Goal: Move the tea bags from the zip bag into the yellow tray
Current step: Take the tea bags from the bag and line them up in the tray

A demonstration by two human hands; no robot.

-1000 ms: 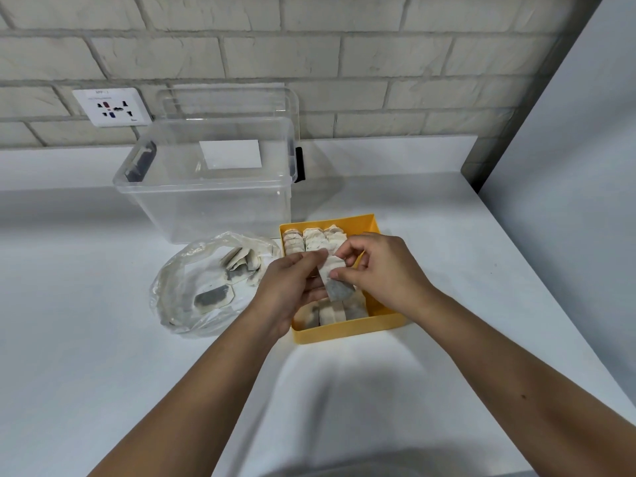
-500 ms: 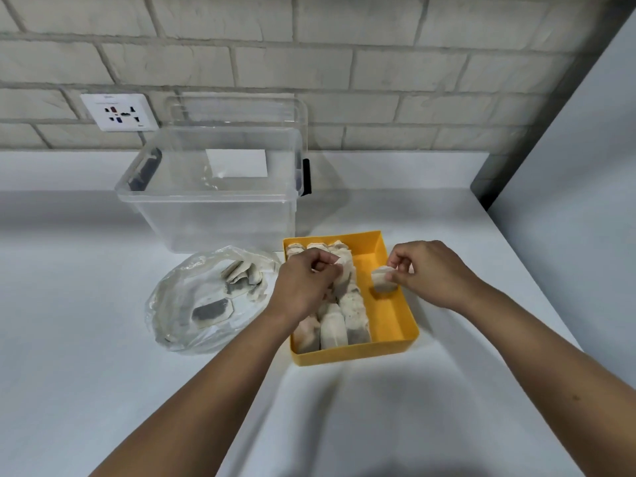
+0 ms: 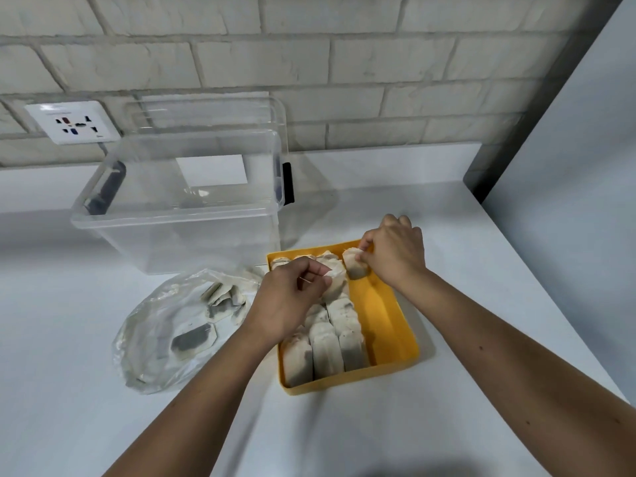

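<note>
Surface: your white surface [image 3: 447,425] runs back to a pale brick wall [image 3: 344,63]; a grey panel [image 3: 568,201] closes its right edge.
Room: a wall socket [image 3: 74,122] sits on the brick at left; a clear storage box [image 3: 179,235] stands at the back of the surface.
Zip bag: the zip bag [image 3: 165,332] lies crumpled just left of the tray, with several bags inside.
Yellow tray: the yellow tray [image 3: 385,318] sits mid-surface; rows of tea bags [image 3: 327,352] fill its left side.
Left hand: your left hand [image 3: 289,301] curls over the tray's back left, fingertips pinching a bag top [image 3: 335,282].
Right hand: your right hand [image 3: 395,253] pinches a single tea bag [image 3: 354,266] at the tray's back right corner.
</note>
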